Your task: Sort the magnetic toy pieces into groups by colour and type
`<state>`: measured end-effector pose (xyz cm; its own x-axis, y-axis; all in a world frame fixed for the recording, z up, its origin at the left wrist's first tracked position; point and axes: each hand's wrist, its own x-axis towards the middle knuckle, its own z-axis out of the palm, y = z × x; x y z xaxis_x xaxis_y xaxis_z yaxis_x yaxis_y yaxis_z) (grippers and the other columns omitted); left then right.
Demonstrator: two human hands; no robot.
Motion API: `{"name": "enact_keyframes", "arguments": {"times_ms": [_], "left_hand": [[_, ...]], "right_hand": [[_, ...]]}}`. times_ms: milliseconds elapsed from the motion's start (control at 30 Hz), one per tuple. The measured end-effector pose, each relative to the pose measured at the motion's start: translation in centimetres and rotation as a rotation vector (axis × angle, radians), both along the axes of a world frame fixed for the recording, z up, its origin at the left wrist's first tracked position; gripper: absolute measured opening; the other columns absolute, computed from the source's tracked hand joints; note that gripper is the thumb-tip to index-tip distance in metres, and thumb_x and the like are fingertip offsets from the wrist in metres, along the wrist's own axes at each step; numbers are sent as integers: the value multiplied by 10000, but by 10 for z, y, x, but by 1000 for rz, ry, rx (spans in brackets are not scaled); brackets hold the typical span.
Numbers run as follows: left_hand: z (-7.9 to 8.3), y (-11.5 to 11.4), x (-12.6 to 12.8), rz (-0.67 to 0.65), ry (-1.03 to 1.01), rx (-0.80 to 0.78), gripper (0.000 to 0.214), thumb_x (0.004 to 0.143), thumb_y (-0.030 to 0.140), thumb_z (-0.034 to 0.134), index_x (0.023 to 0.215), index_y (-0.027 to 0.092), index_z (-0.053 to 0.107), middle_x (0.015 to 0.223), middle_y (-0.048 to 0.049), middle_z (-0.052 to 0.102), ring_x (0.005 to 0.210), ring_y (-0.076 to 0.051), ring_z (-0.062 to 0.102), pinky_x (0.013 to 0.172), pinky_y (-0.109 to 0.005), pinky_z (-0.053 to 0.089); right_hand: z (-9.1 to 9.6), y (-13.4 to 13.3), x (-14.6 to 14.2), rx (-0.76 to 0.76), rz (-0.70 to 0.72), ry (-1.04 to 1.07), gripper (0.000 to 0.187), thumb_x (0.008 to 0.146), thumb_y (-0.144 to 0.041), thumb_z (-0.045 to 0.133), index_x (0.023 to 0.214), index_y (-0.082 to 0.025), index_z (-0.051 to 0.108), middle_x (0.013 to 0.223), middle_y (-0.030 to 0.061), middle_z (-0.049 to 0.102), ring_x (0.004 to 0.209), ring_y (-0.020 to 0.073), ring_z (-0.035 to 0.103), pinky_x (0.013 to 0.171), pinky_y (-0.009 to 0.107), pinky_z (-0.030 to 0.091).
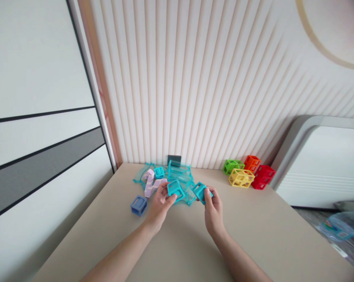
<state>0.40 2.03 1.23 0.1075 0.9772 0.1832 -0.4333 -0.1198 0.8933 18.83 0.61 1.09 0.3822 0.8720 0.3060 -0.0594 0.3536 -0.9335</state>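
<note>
1. Left hand (160,207): narrow pinch on a teal translucent plastic cage block (176,190), open-frame cube.
2. Right hand (213,211): narrow pinch on a second teal cage block (200,192), same glossy frame.
3. Just beyond both grips: heaped teal clear frames (179,176), lilac jointed piece (150,184).
4. Left of left hand: blue cage block (138,205).
5. Well right of right hand: green cage block (233,166), yellow cage block (241,178), red cage block (263,176).

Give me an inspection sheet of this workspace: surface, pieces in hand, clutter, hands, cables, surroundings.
Surface: beige tabletop.
Pieces in hand: teal frame cube in left hand; second teal frame cube in right hand.
Clutter: teal translucent strips, lilac pieces, blue frame cube, green, yellow, orange and red frame cubes.
Hands: both bare, above the tabletop.
Cables: nothing seen.
Surroundings: ribbed white wall panel, dark block against it, clear plastic bag lower right.
</note>
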Motion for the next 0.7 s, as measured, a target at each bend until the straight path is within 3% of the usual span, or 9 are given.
{"name": "enact_keyframes", "arguments": {"times_ms": [167,300,433,567,700], "left_hand": [[8,-2,-3,51,142,23,471,829,554,721,1162,228,655,1070,-52,733,1044,-256,662,930,-369,507],[10,-1,-5,66,259,18,488,820,594,705,1110,203,679,965,-45,725,897,-239,661,779,-337,516],[7,1,-2,36,249,-19,515,791,608,728,1081,189,652,870,-30,705,807,-220,655,681,-307,496],[4,0,3,-40,119,-57,498,750,517,808,1089,219,598,917,-39,733,917,-257,704,811,-367,534],[2,-2,6,-78,44,-86,478,747,469,828,1071,235,566,956,-33,751,936,-245,718,898,-405,532]], "right_hand": [[1,-2,-1,6,24,-18,409,844,-612,699,913,-214,638,859,32,673,726,174,604,634,275,512],[1,-3,-6,-29,88,-73,421,812,-604,733,905,-198,673,863,37,679,718,172,602,619,266,513],[0,-3,-6,-59,121,-32,427,846,-600,698,985,-196,685,822,23,682,628,153,579,554,261,504],[-3,1,-5,-86,140,130,530,866,-588,690,1232,-207,652,978,63,744,767,196,683,673,316,584],[-5,2,-6,-68,184,124,547,862,-561,714,1283,-218,642,1089,84,756,927,237,717,792,366,601]]}}
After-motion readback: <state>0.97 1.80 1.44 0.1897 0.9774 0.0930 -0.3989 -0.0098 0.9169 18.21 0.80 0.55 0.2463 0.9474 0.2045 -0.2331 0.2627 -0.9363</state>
